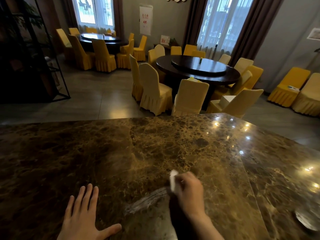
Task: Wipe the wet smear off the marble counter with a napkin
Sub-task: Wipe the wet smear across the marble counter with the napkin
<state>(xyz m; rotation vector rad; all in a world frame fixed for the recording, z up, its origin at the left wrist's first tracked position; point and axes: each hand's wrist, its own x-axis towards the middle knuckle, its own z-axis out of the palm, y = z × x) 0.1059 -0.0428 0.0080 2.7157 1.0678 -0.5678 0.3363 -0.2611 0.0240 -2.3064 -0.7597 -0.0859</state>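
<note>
A brown veined marble counter fills the lower half of the view. My right hand is closed around a white napkin and presses it on the counter; the hand is blurred. A pale streaked wet smear runs from the napkin down and left across the marble, with a duller patch below it. My left hand lies flat on the counter to the left, fingers spread, holding nothing.
A seam splits the counter on the right, where a shiny round object sits near the frame edge. Beyond the far counter edge are two round dark tables ringed by yellow-covered chairs, and a dark metal shelf at left.
</note>
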